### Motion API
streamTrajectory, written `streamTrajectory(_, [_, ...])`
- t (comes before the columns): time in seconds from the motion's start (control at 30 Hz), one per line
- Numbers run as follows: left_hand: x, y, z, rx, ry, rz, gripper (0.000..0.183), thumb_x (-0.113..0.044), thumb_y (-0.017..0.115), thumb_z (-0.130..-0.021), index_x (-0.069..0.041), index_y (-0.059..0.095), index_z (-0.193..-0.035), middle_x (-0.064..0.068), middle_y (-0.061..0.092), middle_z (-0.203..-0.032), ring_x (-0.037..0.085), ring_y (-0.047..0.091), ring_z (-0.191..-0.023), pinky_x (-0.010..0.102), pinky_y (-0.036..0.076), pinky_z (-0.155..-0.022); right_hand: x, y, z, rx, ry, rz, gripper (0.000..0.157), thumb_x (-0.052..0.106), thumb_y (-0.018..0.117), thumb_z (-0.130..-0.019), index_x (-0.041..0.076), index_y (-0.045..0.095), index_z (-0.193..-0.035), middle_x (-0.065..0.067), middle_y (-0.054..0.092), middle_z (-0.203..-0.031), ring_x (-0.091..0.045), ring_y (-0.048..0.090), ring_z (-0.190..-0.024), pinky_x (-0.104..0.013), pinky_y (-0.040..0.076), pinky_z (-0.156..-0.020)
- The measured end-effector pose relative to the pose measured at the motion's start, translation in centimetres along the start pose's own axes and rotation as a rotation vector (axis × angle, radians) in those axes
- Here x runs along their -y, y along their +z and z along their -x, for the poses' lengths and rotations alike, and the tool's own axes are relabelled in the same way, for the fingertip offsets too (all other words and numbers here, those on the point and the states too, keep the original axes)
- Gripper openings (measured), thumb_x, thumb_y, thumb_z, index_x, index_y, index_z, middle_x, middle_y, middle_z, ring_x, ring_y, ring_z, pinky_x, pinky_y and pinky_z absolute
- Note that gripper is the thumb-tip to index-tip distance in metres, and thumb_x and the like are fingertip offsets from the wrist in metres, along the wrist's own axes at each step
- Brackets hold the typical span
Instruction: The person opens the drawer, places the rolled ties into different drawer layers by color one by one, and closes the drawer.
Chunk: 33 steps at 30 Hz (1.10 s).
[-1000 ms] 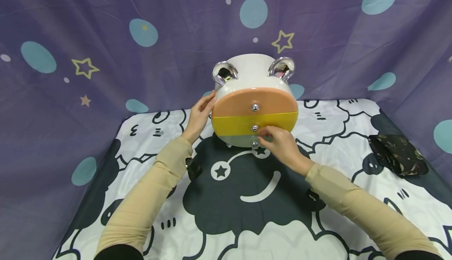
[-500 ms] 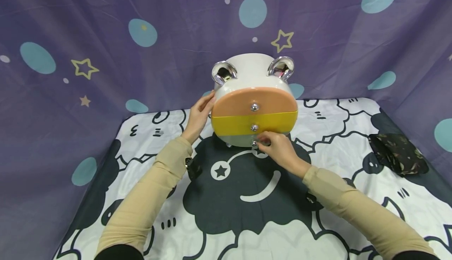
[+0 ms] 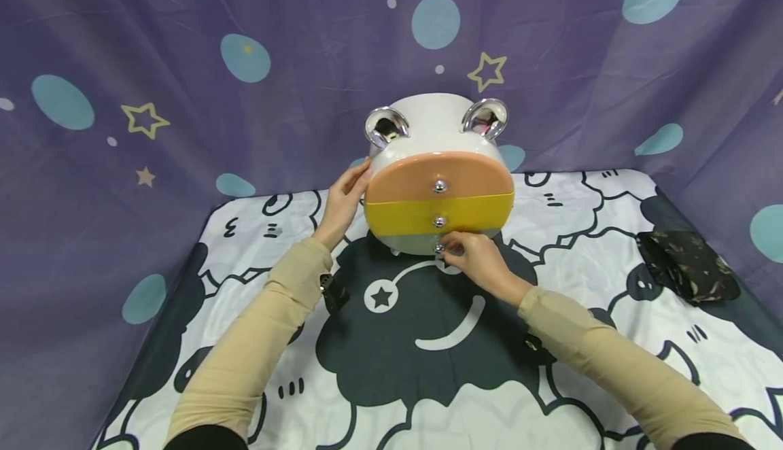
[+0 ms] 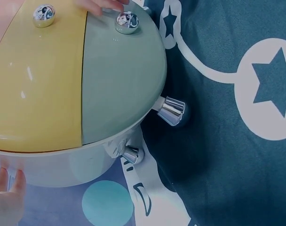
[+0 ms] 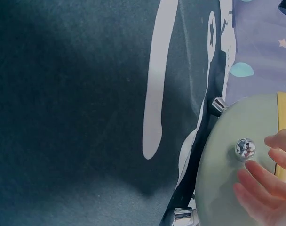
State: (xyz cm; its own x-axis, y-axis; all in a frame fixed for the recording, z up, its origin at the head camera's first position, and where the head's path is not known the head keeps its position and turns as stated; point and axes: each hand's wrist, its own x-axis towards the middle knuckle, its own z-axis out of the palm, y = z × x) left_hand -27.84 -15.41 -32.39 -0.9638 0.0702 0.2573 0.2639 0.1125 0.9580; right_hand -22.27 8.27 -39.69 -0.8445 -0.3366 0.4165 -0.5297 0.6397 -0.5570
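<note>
Bottom knob [image 5: 245, 149] looks slippery, pinch it
Left hand [image 3: 344, 202] rests unclenched against the stiff-looking cabinet [image 3: 404, 177]; can't tell if right hand [image 3: 480, 260] grips

Drawer box [image 3: 428, 113]: smooth, glossy, plastic-looking. Knobs [image 4: 43, 16]: mirror-bright, metallic-looking. Printed cover [image 3: 391, 361]: matt cloth. Purple backdrop [image 3: 330, 49]: creased cloth. Sleeves [image 3: 238, 341]: matt fabric.

Soft light, hazier wrist views

Diffuse light fills the head view, leaving pinpoint glints on the chrome knobs [image 3: 439, 186] of the cabinet [image 3: 397, 217]. Both wrist views look dimmer, bluish and low in contrast. In the left one, small glare streaks mark the cabinet's yellow drawer [image 4: 44, 89], fingers [image 4: 97, 6] over the cabinet blur, and shadow darkens the cloth [image 4: 218, 174] just beside it.
</note>
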Motion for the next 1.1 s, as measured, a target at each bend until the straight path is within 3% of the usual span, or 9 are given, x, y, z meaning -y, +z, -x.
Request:
streamTrajectory(0.23, [0.11,0.07,0.1,-0.01,-0.001,0.002,0.04,-0.022,0.05,-0.091,-0.007,0.048,-0.128,0.002,0.04,-0.136,0.01,0.035,-0.125,0.02,0.032,-0.101,-0.21,0.32,0.02,0.045,0.001,0.007,0.018,0.007,0.069,-0.075,0.005,0.066,-0.093,-0.007,0.066,-0.086,-0.023,0.062,-0.076,-0.032,0.053,-0.065])
streamTrajectory(1.1, [-0.03,0.09,0.04,-0.014,0.0,0.002,0.039,-0.021,0.05,-0.092,-0.007,0.047,-0.128,0.002,0.039,-0.137,0.01,0.035,-0.125,0.02,0.032,-0.102,-0.44,0.82,-0.64,0.045,-0.047,0.07,0.014,0.008,0.069,-0.075,0.007,0.066,-0.089,-0.003,0.065,-0.084,-0.018,0.061,-0.073,-0.03,0.052,-0.063])
